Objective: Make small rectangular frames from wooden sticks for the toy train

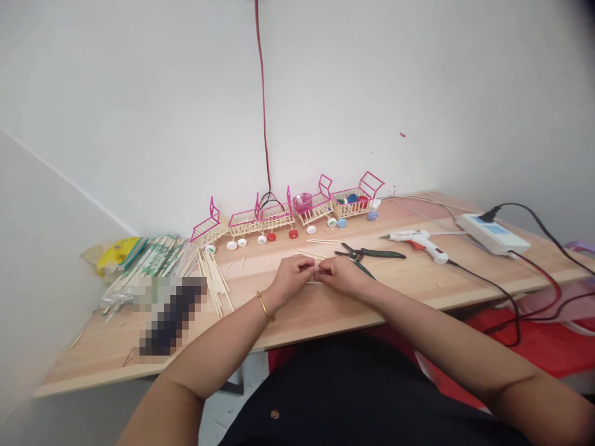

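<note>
Both hands meet over the middle of the table near its front edge, fingertips pinched close together. My left hand (292,277), with a gold bangle at the wrist, is closed on a small piece largely covered by the fingers. From the other side my right hand (343,274) is closed at the same spot; what the fingers pinch is too small to name. Just beyond them lie green-handled pliers (356,253) and a few thin wooden sticks (312,254). A white hot glue gun (421,243) with a red trigger rests further right.
Along the wall stand several small stick-built carts (277,217) with pink rims and bottle-cap wheels. Loose sticks (214,282) and bagged chopsticks (153,263) lie at left, beside a blurred dark object (170,322). A white power strip (493,234) with cables sits at right.
</note>
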The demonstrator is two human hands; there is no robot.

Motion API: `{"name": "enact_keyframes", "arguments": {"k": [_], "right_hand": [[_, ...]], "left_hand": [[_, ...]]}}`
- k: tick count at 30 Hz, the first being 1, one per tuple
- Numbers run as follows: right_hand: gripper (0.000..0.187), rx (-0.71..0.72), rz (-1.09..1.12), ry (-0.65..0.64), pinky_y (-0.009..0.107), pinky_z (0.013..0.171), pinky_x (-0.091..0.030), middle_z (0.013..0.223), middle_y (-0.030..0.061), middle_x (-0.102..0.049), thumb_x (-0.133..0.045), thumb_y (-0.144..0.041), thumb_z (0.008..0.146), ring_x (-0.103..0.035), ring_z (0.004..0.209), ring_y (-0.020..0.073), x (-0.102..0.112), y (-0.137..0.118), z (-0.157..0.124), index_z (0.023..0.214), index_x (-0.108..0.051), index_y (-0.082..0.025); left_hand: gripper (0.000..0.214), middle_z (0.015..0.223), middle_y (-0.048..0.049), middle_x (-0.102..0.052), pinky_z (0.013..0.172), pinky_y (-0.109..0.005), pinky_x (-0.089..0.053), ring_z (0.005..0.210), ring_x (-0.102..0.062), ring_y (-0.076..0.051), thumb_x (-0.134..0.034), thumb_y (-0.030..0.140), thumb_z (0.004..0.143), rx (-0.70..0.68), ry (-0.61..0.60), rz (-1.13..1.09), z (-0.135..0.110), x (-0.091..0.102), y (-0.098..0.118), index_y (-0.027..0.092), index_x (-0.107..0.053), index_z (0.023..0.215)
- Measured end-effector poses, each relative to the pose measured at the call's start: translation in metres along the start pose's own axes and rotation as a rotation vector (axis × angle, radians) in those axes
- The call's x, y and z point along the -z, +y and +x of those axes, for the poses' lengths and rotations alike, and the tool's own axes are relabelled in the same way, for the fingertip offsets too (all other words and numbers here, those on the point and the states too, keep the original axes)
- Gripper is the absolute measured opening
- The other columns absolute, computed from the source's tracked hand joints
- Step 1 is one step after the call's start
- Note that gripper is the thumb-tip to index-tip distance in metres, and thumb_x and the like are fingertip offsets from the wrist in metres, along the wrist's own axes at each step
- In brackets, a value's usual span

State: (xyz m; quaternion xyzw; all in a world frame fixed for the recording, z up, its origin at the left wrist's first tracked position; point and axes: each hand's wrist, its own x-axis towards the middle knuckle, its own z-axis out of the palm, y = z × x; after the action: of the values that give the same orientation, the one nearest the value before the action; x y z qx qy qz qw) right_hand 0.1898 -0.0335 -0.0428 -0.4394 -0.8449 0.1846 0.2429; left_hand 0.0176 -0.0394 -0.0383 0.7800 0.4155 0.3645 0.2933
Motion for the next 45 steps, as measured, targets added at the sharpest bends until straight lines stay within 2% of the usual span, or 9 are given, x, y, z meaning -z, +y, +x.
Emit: {"name": "enact_keyframes", "arguments": {"k": [4,7,9,12,18,27,34,39,45], "right_hand": [[0.012,-0.003,0.075,-0.014,0.023,0.057,-0.038,0.064,0.0017,-0.064,-0.057,-0.026,0.076,-0.055,0.06,0.0132,0.013,0.0,-0.004,0.069,-0.063,-0.017],[0.016,-0.061,0.252,0.039,0.024,0.061,-0.045,0.072,0.0024,-0.066,-0.057,-0.031,0.076,-0.059,0.066,0.0137,0.028,-0.008,-0.006,0.082,-0.062,-0.017],[0.016,-0.073,0.331,0.051,0.024,0.062,-0.046,0.073,0.0027,-0.066,-0.059,-0.031,0.075,-0.06,0.068,0.0143,0.035,-0.016,-0.004,0.083,-0.061,-0.017],[0.013,-0.045,0.278,0.015,0.024,0.059,-0.044,0.068,0.0017,-0.064,-0.059,-0.029,0.075,-0.059,0.063,0.0137,0.04,-0.024,0.003,0.079,-0.061,-0.017],[0.012,0.023,0.086,-0.05,0.023,0.056,-0.038,0.064,0.001,-0.064,-0.058,-0.028,0.077,-0.056,0.059,0.0129,0.038,-0.021,0.014,0.075,-0.063,-0.017],[0.01,0.058,-0.022,-0.039,0.022,0.055,-0.033,0.063,0.0009,-0.062,-0.059,-0.024,0.077,-0.051,0.056,0.0116,0.038,-0.022,0.013,0.077,-0.064,-0.016],[0.01,0.055,0.009,-0.033,0.023,0.055,-0.033,0.063,0.0008,-0.061,-0.057,-0.024,0.078,-0.051,0.056,0.0117,0.04,-0.023,0.013,0.075,-0.064,-0.016],[0.008,0.046,0.131,-0.053,0.022,0.057,-0.037,0.064,0.0007,-0.062,-0.06,-0.023,0.075,-0.053,0.059,0.012,0.038,-0.022,0.01,0.078,-0.062,-0.016],[0.007,0.051,0.165,-0.031,0.022,0.055,-0.037,0.06,-0.0003,-0.061,-0.057,-0.022,0.075,-0.054,0.057,0.0121,0.037,-0.021,0.011,0.073,-0.061,-0.017]], "left_hand": [[0.016,0.064,-0.0002,-0.058,0.064,-0.023,-0.037,0.065,-0.051,-0.012,-0.056,0.022,0.079,-0.081,0.01,0.059,-0.001,-0.001,0.001,0.017,-0.063,0.066],[0.015,0.067,-0.0007,-0.06,0.065,-0.022,-0.039,0.067,-0.053,-0.012,-0.055,0.022,0.081,-0.096,0.011,0.055,-0.001,-0.001,0.0,0.017,-0.065,0.072],[0.014,0.07,-0.0011,-0.062,0.067,-0.022,-0.04,0.068,-0.055,-0.012,-0.055,0.023,0.081,-0.092,0.017,0.047,0.0,-0.002,0.0,0.017,-0.067,0.076],[0.014,0.073,-0.002,-0.064,0.068,-0.022,-0.041,0.07,-0.056,-0.012,-0.056,0.023,0.081,-0.077,0.025,0.031,0.0,-0.002,0.0,0.016,-0.068,0.079],[0.014,0.073,-0.0016,-0.065,0.067,-0.02,-0.041,0.07,-0.056,-0.012,-0.055,0.023,0.08,-0.026,-0.008,0.001,0.0,-0.001,-0.004,0.016,-0.068,0.082],[0.015,0.072,-0.0015,-0.064,0.067,-0.02,-0.041,0.069,-0.056,-0.012,-0.055,0.023,0.08,-0.034,-0.006,0.049,0.0,-0.002,-0.005,0.016,-0.068,0.08],[0.015,0.073,-0.0011,-0.064,0.067,-0.021,-0.04,0.069,-0.056,-0.011,-0.054,0.022,0.081,-0.057,-0.017,0.058,0.001,-0.001,-0.004,0.017,-0.068,0.081],[0.014,0.068,-0.0007,-0.062,0.065,-0.021,-0.039,0.066,-0.054,-0.011,-0.055,0.022,0.08,-0.067,0.004,0.068,0.0,-0.002,-0.005,0.016,-0.066,0.074],[0.013,0.075,-0.0033,-0.065,0.069,-0.024,-0.042,0.072,-0.057,-0.013,-0.056,0.023,0.079,-0.056,0.036,0.0,0.0,-0.004,-0.006,0.016,-0.068,0.076]]}}
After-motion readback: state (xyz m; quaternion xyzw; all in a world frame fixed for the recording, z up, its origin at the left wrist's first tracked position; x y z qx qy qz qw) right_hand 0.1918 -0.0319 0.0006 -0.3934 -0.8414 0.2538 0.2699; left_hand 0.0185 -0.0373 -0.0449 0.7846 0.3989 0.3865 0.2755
